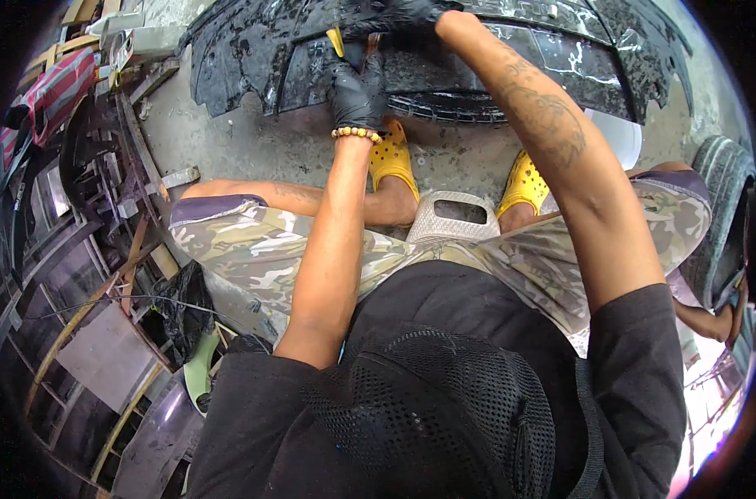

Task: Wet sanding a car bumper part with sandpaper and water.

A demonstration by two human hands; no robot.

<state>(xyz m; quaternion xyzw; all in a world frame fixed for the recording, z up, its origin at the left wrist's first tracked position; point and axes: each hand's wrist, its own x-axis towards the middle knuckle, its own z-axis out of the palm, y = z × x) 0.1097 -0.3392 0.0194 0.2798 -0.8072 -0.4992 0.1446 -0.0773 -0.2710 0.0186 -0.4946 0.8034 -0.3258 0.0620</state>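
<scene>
Black mesh cap [428, 399] is nearest. Beyond the yellow shoes [392, 158], one shiny black panel [444, 76] lies on the floor [457, 158]. At it are the gloved left hand [357, 93], beside a yellow strip [335, 41], and right hand [404, 18]; whether their fingers grasp something, I cannot tell.

Panel [444, 71]: black. Nearside of it: yellow clogs [392, 162], green-brown camouflage trousers [270, 254]. Left of it: red-and-grey striped bundle [64, 87].

The black panel [432, 76] looks glossy plastic (wet-slick in patches); yellow clogs [392, 158], matt.
</scene>
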